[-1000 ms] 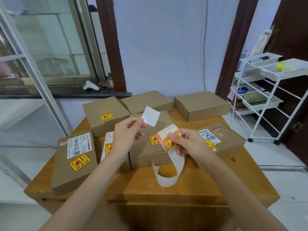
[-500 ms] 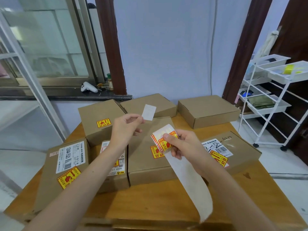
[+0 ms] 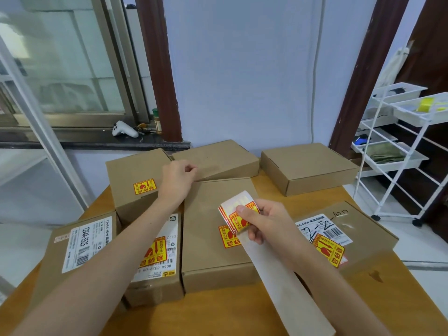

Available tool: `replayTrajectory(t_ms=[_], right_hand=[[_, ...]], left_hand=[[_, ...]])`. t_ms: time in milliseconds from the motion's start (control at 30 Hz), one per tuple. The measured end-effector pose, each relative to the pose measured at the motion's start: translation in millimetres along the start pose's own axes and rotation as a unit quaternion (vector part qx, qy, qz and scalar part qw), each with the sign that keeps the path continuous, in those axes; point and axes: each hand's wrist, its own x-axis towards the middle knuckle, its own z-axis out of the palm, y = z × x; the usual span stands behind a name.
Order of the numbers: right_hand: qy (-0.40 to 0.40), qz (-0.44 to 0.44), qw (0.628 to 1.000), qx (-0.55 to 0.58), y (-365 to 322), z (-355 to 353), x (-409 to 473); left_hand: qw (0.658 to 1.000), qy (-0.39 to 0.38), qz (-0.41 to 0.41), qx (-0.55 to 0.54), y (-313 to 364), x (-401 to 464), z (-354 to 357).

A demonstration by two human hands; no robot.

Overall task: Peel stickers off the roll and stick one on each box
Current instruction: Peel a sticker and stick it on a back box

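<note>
Pinching the sticker roll (image 3: 238,214) between thumb and fingers (image 3: 254,235), your right hand (image 3: 266,226) hovers over the middle box (image 3: 213,238); its liner trails down below. Your left hand (image 3: 178,180) rests curled, fingers pressed together, on the unstickered rear box (image 3: 218,158).

white wire cart (image 3: 397,151), game controller (image 3: 124,130) on windowsill (image 3: 92,139), wooden table (image 3: 218,314)

At frame centre, the left hand (image 3: 178,177) reaches with curled fingers onto a plain brown cardboard box (image 3: 218,158) at the back of the wooden table (image 3: 242,316). Lower right of centre, the right hand (image 3: 264,223) pinches a strip of yellow-and-red stickers (image 3: 238,215), its white backing paper (image 3: 286,287) trailing toward the bottom edge.
</note>
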Motion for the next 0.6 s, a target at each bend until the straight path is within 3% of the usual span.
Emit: replayTrajectory(t_ms=[233,400,600], right_hand=[[-0.003,-0.019,1.0,-0.014,3,-1,3],[-0.007,-0.025,1.0,-0.015,5,-1,4],[-0.007,-0.021,1.0,-0.012,3,0,4]], left_hand=[[0.987,-0.018,0.044,0.156,-5,25,17],[0.974,-0.091,0.019,0.207,-1,29,20],[0.959,-0.127,0.054,0.247,3,18,14]])
